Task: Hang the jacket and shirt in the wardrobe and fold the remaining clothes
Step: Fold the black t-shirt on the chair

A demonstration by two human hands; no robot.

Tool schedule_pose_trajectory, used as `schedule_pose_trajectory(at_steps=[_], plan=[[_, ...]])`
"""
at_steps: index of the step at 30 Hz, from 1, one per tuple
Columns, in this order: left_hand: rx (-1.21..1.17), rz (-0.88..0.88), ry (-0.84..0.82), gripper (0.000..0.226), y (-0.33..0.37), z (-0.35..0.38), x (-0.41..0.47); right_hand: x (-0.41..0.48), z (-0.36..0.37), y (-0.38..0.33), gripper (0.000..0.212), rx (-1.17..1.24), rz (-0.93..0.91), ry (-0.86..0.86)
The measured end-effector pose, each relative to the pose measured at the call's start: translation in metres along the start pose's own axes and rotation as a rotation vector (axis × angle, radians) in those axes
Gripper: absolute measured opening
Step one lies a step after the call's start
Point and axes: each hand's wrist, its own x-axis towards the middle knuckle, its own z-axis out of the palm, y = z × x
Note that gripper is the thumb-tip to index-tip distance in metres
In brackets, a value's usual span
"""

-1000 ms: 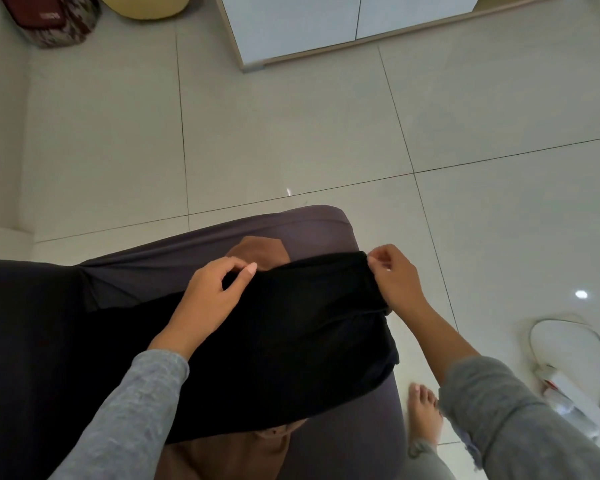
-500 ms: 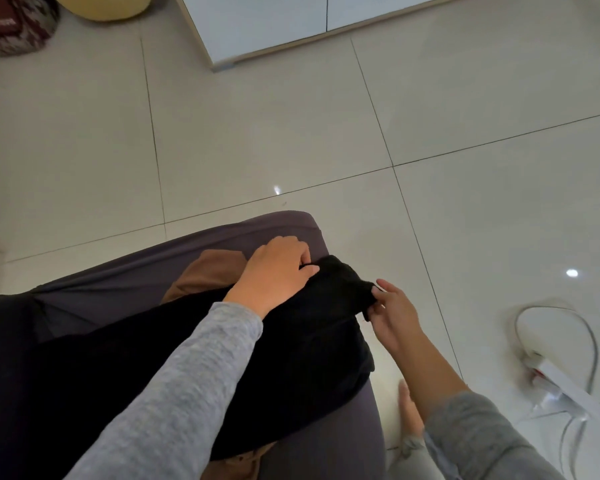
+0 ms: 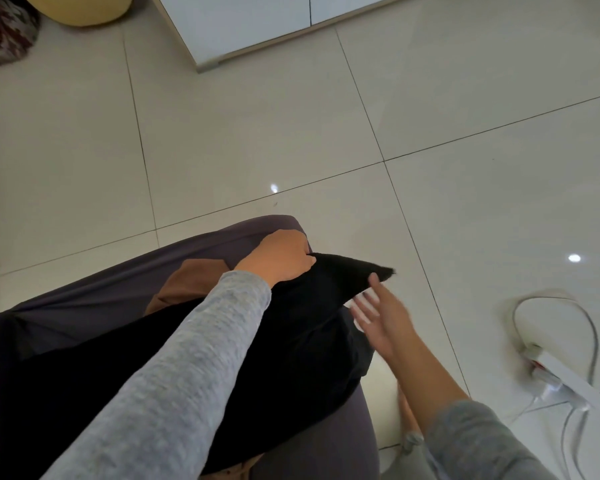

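Note:
A black garment (image 3: 309, 334) lies across the purple-grey bed (image 3: 111, 299), over a brown garment (image 3: 187, 282). My left hand (image 3: 278, 258) grips the black garment's far edge near the bed corner, and a black corner sticks out past the bed edge. My right hand (image 3: 381, 320) is blurred, fingers spread, just beside that corner and holding nothing. The white wardrobe (image 3: 257, 26) stands at the top of the view, doors shut.
Pale floor tiles (image 3: 222, 133) spread between the bed and wardrobe. A white power strip with cables (image 3: 561, 379) lies at the right. A yellow cushion (image 3: 84, 8) and a patterned bag (image 3: 4, 32) sit at top left. A bare foot (image 3: 406, 410) stands by the bed.
My left hand slid right along the black garment's edge and gripped it near the corner. My right hand let go of the corner and opened beside it.

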Motion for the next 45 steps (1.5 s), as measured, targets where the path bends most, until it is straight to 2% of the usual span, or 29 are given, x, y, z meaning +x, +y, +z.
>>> schedule_pose_trajectory(at_steps=[2,4,6,9,11,14,16,17,19,21,22,24,26,31,35,41,45], plan=[[-0.051,-0.013,0.01,0.024,0.001,0.001,0.003,-0.009,0.005,0.012,0.052,-0.084,0.122,-0.048],[-0.099,-0.021,0.036,0.025,0.001,0.002,0.003,-0.014,0.009,0.015,0.036,-0.16,0.134,-0.07],[-0.188,-0.029,0.11,0.026,0.0,0.008,0.003,-0.015,0.01,0.012,0.025,-0.106,0.126,-0.089],[-0.372,-0.001,0.336,0.013,0.001,0.02,-0.005,-0.015,0.012,0.006,0.008,0.135,0.067,-0.087],[-0.278,0.084,0.523,0.023,0.001,0.029,-0.016,-0.014,0.012,0.008,0.01,0.093,-0.01,-0.009],[-0.083,0.222,0.756,0.031,-0.006,0.046,-0.044,-0.018,0.004,0.023,0.018,-0.179,-0.141,0.199],[0.064,0.28,0.84,0.034,-0.019,0.061,-0.06,-0.032,0.004,0.04,0.021,-0.523,-0.368,0.317],[0.15,0.276,0.844,0.036,-0.027,0.07,-0.068,-0.042,0.008,0.048,0.024,-0.663,-0.539,0.292],[0.273,0.209,0.809,0.039,-0.042,0.085,-0.084,-0.056,0.016,0.067,0.032,-0.834,-0.84,0.066],[0.305,0.107,0.731,0.051,-0.058,0.098,-0.098,-0.058,0.023,0.085,0.041,-0.995,-0.933,-0.177],[0.319,0.079,0.699,0.054,-0.068,0.104,-0.104,-0.057,0.023,0.094,0.045,-1.139,-0.953,-0.239],[0.356,0.083,0.656,0.056,-0.083,0.116,-0.109,-0.049,0.013,0.109,0.052,-1.417,-1.016,-0.209],[0.374,0.106,0.641,0.057,-0.09,0.121,-0.108,-0.043,0.001,0.115,0.056,-1.52,-1.052,-0.117],[0.368,0.071,0.653,0.057,-0.081,0.12,-0.105,-0.039,-0.007,0.111,0.057,-1.514,-1.016,-0.104],[0.373,0.052,0.665,0.058,-0.075,0.125,-0.105,-0.031,-0.016,0.102,0.057,-1.418,-0.887,-0.07],[0.372,0.008,0.665,0.061,-0.056,0.131,-0.104,-0.009,-0.049,0.081,0.06,-1.24,-0.492,-0.046],[0.382,0.203,0.531,0.063,-0.028,0.158,-0.116,-0.01,-0.067,0.064,0.07,-1.121,0.0,0.083]])
